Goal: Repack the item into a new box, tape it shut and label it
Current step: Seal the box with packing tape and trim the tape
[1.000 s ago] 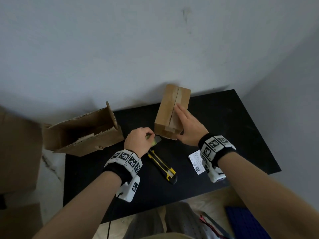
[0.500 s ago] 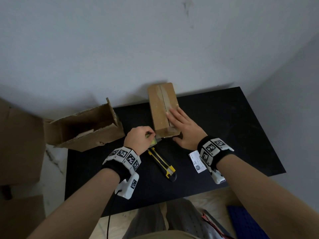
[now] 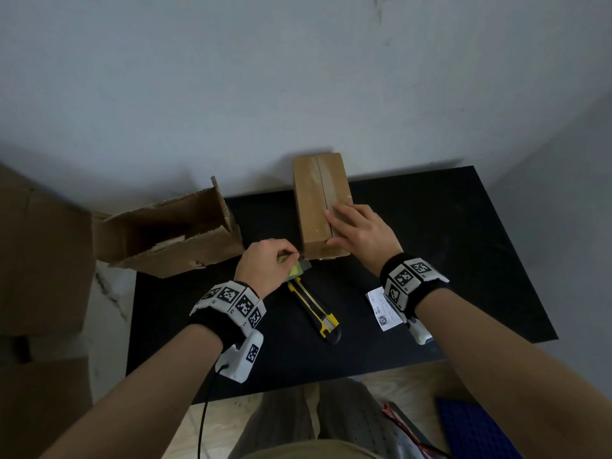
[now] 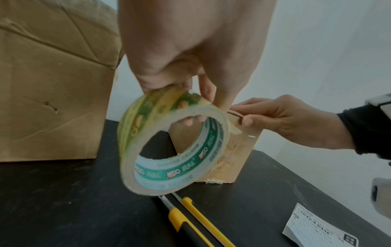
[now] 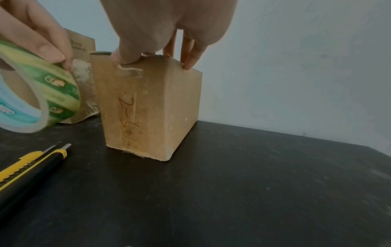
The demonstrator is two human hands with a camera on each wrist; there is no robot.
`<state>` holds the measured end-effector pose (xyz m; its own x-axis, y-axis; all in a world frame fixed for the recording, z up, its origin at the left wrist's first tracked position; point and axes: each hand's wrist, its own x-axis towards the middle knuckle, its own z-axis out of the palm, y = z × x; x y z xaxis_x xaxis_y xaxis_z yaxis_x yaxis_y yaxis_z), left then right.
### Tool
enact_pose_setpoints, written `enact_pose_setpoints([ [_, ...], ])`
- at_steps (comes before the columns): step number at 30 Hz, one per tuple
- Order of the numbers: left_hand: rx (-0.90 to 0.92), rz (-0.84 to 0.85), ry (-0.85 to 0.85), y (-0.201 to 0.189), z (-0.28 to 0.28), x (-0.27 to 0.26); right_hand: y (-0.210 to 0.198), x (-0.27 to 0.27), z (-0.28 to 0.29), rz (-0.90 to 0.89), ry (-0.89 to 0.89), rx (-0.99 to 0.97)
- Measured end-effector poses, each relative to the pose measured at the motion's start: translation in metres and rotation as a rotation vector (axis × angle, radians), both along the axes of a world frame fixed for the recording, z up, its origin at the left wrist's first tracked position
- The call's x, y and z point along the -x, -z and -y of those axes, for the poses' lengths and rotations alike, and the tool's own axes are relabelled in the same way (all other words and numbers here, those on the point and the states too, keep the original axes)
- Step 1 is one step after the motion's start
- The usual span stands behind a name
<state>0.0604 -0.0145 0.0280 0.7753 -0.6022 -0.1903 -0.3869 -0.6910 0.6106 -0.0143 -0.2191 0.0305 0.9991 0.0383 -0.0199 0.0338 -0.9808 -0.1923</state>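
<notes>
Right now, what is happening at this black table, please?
A person is taping a small cardboard box shut. The right hand presses on its top seam, thumb over the near edge. The left hand holds a tape roll beside the box. A utility knife and a shipping label lie unused on the table.

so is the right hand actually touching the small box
Touching. In the right wrist view the right hand plants its thumb and fingertips on the small box top edge.
</notes>
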Motion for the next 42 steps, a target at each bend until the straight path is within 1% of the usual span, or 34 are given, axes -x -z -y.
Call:
enact_pose_setpoints([
  [2, 0.008, -0.002, -0.004, -0.002, 0.002, 0.002, -0.001, -0.002, 0.002, 0.001, -0.025, 0.001],
  [7, 0.042, -0.019, -0.029, -0.007, 0.006, 0.008, 0.003, 0.003, 0.006, -0.074, -0.031, 0.007],
  [9, 0.077, -0.042, -0.033, -0.011, 0.005, 0.012, 0.001, 0.008, 0.005, -0.08, 0.03, -0.084],
  [11, 0.105, -0.089, -0.035, -0.016, 0.002, 0.014, -0.004, 0.01, 0.004, -0.131, 0.142, -0.224],
  [13, 0.119, -0.124, -0.022, -0.02, 0.0, 0.015, -0.016, 0.011, 0.001, -0.162, 0.183, -0.295],
  [14, 0.126, -0.129, -0.007, -0.022, -0.001, 0.016, -0.021, 0.012, -0.001, -0.133, 0.18, -0.305],
  [17, 0.169, -0.119, 0.038, -0.028, -0.002, 0.016, -0.032, 0.011, -0.013, 0.122, 0.201, -0.278],
  [18, 0.19, -0.108, 0.048, -0.03, -0.001, 0.016, -0.037, 0.01, -0.02, 0.143, 0.234, -0.338],
  [19, 0.207, -0.097, 0.059, -0.033, -0.001, 0.015, -0.042, 0.009, -0.027, 0.088, 0.278, -0.441],
  [21, 0.232, -0.082, 0.084, -0.04, 0.001, 0.014, -0.047, 0.008, -0.038, -0.123, 0.333, -0.687],
  [22, 0.244, -0.074, 0.093, -0.043, 0.002, 0.014, -0.048, 0.008, -0.042, -0.162, 0.346, -0.773],
  [24, 0.269, -0.065, 0.091, -0.048, 0.002, 0.015, -0.047, 0.01, -0.045, -0.123, 0.384, -0.855],
  [25, 0.283, -0.087, 0.077, -0.049, 0.001, 0.016, -0.046, 0.012, -0.045, -0.093, 0.41, -0.867],
  [26, 0.286, -0.144, 0.06, -0.051, -0.001, 0.016, -0.047, 0.014, -0.044, -0.068, 0.431, -0.876],
  [28, 0.288, -0.349, 0.048, -0.055, -0.004, 0.015, -0.046, 0.019, -0.041, -0.03, 0.484, -0.905],
  [29, 0.295, -0.428, 0.079, -0.056, -0.006, 0.016, -0.046, 0.022, -0.039, -0.011, 0.511, -0.922],
  [30, 0.296, -0.45, 0.127, -0.058, -0.008, 0.016, -0.047, 0.024, -0.037, -0.004, 0.536, -0.936],
  [33, 0.234, -0.334, 0.229, -0.059, -0.011, 0.012, -0.047, 0.031, -0.033, 0.001, 0.594, -0.983],
  [35, 0.148, -0.231, 0.23, -0.056, -0.01, 0.006, -0.049, 0.036, -0.032, 0.025, 0.636, -1.02],
  [37, 0.074, -0.134, 0.185, -0.052, -0.009, 0.002, -0.049, 0.039, -0.027, 0.058, 0.671, -1.062],
  [38, 0.072, -0.129, 0.171, -0.051, -0.01, 0.001, -0.049, 0.041, -0.025, 0.065, 0.678, -1.07],
  [40, 0.101, -0.172, 0.192, -0.049, -0.009, 0.001, -0.049, 0.043, -0.021, 0.069, 0.713, -1.084],
  [42, 0.072, -0.15, 0.215, -0.047, -0.008, 0.0, -0.049, 0.042, -0.017, 0.071, 0.75, -1.115],
])
